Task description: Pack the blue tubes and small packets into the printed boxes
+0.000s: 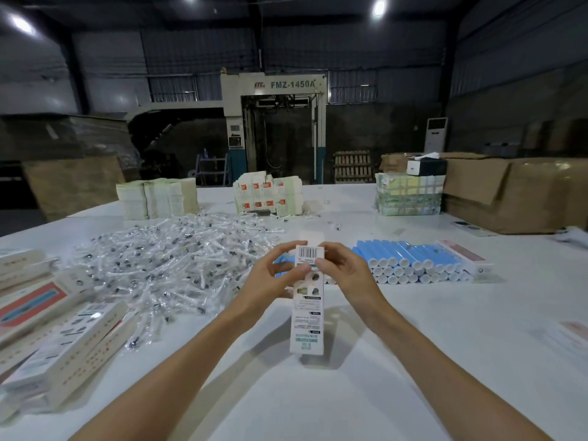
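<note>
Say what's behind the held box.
Stacked blue tubes lie behind the box; the box, left hand and right hand cover part of the stack.

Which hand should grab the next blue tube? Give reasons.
Right, likely. The right hand sits beside the stacked blue tubes; the left hand, also holding the printed box, is nearer the packets.

A factory hall, probably: dim corrugated walls, FMZ-1450A machine (273, 122), cardboard cartons (515, 192).
</note>
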The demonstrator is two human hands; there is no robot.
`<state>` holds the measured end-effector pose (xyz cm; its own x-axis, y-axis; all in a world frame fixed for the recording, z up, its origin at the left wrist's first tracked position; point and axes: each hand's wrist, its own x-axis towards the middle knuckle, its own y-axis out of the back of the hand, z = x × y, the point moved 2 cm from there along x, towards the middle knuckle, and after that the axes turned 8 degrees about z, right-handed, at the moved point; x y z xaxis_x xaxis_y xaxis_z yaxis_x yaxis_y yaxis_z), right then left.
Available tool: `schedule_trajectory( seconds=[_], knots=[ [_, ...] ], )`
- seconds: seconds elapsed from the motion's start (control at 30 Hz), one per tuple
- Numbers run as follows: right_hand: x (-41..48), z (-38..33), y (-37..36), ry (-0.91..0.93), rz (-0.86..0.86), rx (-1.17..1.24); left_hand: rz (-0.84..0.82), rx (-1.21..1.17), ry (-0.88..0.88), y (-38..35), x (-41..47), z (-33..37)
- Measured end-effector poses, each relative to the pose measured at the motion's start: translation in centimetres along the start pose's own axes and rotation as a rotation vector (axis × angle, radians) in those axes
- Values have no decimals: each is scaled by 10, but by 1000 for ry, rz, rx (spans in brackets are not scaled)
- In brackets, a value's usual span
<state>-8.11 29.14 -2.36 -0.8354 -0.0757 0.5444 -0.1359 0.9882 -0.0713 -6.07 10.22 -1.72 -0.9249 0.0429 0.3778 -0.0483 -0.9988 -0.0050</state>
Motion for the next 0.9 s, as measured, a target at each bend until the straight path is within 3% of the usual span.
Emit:
schedule_trajectory(
  seconds=[0.2, 0.4, 0.73, 0.9],
  knots=[
    [-4, 6, 5, -51, -58, -91, 49, -2, 23, -3, -2, -19],
    [3, 3, 13, -148, 117, -19, -25, -2, 43, -3, -10, -22],
    [4, -4, 17, 75, 8, -255, -58, 25, 15, -7, -16, -22],
    [0, -9, 12, -88, 15, -63, -1, -6, 17, -9, -14, -22]
  ],
)
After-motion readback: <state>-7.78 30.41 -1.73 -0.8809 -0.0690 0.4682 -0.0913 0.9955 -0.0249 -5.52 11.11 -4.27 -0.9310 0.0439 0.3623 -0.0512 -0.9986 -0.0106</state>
